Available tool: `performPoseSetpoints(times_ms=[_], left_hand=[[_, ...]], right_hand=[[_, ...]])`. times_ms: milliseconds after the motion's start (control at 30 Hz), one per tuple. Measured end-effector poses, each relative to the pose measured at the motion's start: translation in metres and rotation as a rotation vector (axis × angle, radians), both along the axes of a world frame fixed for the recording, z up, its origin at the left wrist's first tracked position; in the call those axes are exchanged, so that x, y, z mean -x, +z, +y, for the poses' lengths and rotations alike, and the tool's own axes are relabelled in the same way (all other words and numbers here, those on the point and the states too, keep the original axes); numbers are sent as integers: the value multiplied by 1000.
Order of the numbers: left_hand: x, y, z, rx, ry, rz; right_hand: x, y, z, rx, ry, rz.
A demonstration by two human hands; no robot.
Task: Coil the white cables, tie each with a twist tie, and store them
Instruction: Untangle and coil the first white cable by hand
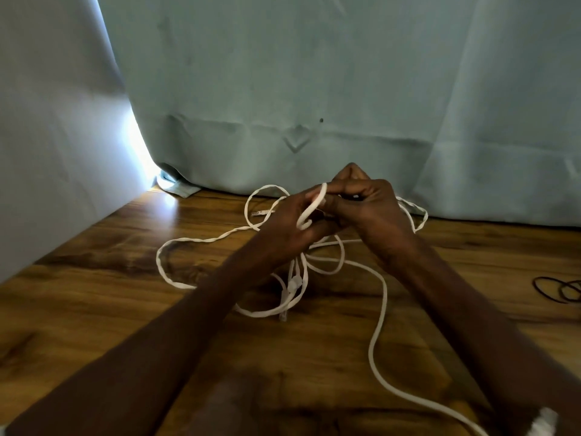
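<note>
Two hands meet above the middle of the wooden table [314, 357] in the head view, the only view there is, and both are busy with the same stretch of white cable [382, 297]. The left hand [283, 228] has its fingers curled round a short bend of the cable that stands up between the hands, apparently to keep the start of a coil from springing open. The right hand [374, 209] is closed too, its fingertips bunched together against that bend, seemingly pinching the cable or feeding it round; whether it also holds something small and dark I cannot tell. The hands are raised off the table, probably so the slack can hang free and be drawn up loop by loop. Most of the cable lies loose on the wood below and around the wrists: wide loops to the left, a loop behind the right hand near the curtain [314, 89], and one long strand running toward the lower right corner. A connector [294, 286] rests in the tangle under the left wrist. Near the right edge, well apart from the hands, lie some thin dark rings [558, 291], perhaps ties kept within reach. Judging by the slack, coiling has barely begun.
</note>
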State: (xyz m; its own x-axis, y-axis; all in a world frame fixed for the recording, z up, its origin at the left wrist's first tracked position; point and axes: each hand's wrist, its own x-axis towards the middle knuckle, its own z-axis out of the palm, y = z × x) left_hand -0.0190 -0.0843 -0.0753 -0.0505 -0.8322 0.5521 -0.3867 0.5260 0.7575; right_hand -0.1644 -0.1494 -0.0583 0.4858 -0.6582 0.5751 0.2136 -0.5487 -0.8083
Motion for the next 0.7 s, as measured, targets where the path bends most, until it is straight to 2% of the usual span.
performPoseSetpoints(times_ms=[133,233,367,433,567,633,700], left_hand=[[7,-3,2,-3,110,150],[-2,-3,-11,-92,169,403],[-26,1,-20,-60,80,706],[-37,3,-22,-55,16,844],[-50,1,-23,-62,1,892],[-49,-1,-23,-103,-6,883],[-40,0,-20,-169,58,743]], right_hand=[[3,2,-2,189,-163,19],[11,-3,-18,352,-437,187],[22,-9,-30,201,-466,360],[25,-6,-30,200,-460,481],[25,-2,-26,159,-318,721],[23,-6,-25,107,-266,674],[21,-9,-22,-79,-246,470]])
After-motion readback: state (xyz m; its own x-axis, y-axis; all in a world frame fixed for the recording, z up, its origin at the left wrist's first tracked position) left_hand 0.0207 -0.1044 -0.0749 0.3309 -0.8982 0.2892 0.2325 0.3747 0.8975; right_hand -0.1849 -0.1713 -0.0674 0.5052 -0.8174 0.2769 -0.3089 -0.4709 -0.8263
